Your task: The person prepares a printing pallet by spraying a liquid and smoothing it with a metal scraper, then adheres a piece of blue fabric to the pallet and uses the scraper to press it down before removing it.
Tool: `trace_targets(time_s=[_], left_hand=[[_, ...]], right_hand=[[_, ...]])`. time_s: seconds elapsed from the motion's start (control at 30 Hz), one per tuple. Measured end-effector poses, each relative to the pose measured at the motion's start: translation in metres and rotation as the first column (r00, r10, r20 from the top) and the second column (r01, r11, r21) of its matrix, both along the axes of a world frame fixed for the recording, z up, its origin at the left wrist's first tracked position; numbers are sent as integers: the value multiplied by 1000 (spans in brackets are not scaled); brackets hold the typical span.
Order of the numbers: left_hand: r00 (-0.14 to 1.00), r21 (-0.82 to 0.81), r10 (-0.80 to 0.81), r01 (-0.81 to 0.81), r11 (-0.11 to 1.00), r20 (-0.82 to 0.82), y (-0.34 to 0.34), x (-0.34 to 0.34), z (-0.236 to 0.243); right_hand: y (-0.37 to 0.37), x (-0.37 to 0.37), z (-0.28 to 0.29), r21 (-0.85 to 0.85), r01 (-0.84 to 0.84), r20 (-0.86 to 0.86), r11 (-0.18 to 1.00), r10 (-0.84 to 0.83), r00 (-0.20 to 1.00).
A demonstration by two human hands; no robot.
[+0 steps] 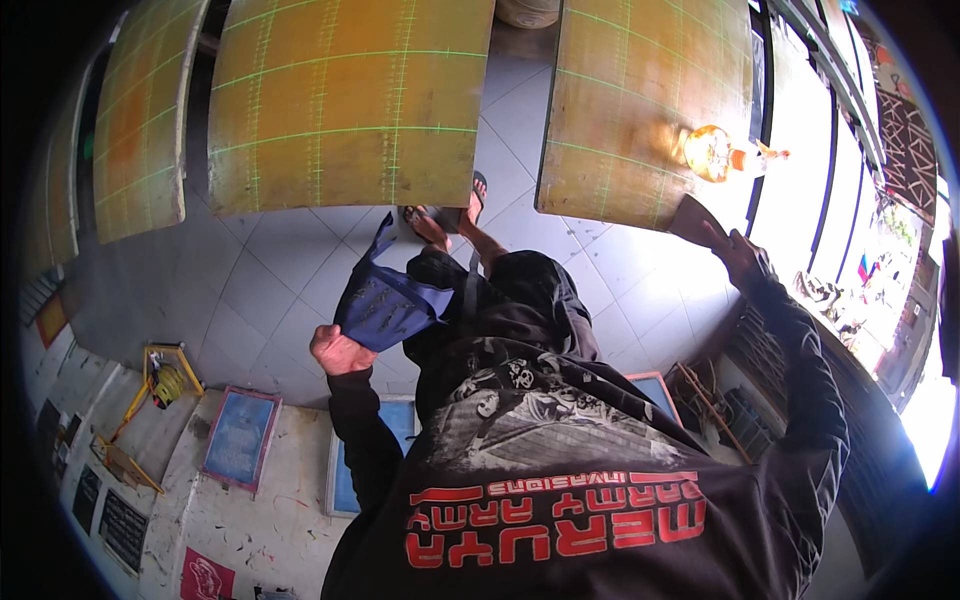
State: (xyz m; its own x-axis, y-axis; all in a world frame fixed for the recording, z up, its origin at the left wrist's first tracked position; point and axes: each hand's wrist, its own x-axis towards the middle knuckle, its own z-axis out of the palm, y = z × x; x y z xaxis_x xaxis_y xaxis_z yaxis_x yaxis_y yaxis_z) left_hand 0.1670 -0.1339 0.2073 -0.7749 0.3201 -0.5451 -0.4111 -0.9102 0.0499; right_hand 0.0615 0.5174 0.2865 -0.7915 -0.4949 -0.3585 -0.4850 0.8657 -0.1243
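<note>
1. Grey tiled floor [255, 290] spreads beneath several yellow-brown boards ruled with green grid lines; a left-hand board [350, 100] and a right-hand board [640, 110] flank a gap.
2. Judging by the pose, the step in hand is handling at the right-hand board's near right corner, with a flat brown scraper-like piece [690, 219], while a navy fabric piece [385, 298], perhaps a bag, is held aside.
3. The next move seems to call for a steady wrist at that corner, and for keeping the loose fabric off the board.
4. Left hand [343, 350]: closed, thumb and fingers pinching the navy piece by its lower left corner; the cloth, with dark marks on its face, spreads above the person's lap, short of the left-hand board's near edge.
5. Right hand [738, 255]: fingers drawn narrow around the scraper-like piece's near end. Whether its tip touches the board or hangs just over it, I cannot tell. Farther up that board's right edge, a bright bulb-like glow [710, 152] shows.
</note>
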Motion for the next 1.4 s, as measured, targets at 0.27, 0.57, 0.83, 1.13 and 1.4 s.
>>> trace_targets(time_s=[0.27, 0.57, 0.83, 1.13, 1.4], left_hand=[[969, 25, -246, 246, 969, -5, 28, -41, -32], [946, -139, -286, 307, 942, 150, 28, -35, -64], [1000, -168, -2, 1, 986, -11, -10, 12, -9], [943, 0, 164, -172, 985, -291, 51, -38, 47], [928, 119, 330, -313, 942, -172, 80, -72, 94]], right_hand=[[-48, -33, -4, 116, -92, 118, 989, 79, 990], [-201, -46, -66, -234, -284, -168, 930, 249, 954], [-303, -8, 54, -372, 11, 74, 928, 17, 997], [-343, -16, 83, -486, 739, 872, 467, 207, 443], [-329, 15, 42, -80, 960, 930, 268, 368, -25]])
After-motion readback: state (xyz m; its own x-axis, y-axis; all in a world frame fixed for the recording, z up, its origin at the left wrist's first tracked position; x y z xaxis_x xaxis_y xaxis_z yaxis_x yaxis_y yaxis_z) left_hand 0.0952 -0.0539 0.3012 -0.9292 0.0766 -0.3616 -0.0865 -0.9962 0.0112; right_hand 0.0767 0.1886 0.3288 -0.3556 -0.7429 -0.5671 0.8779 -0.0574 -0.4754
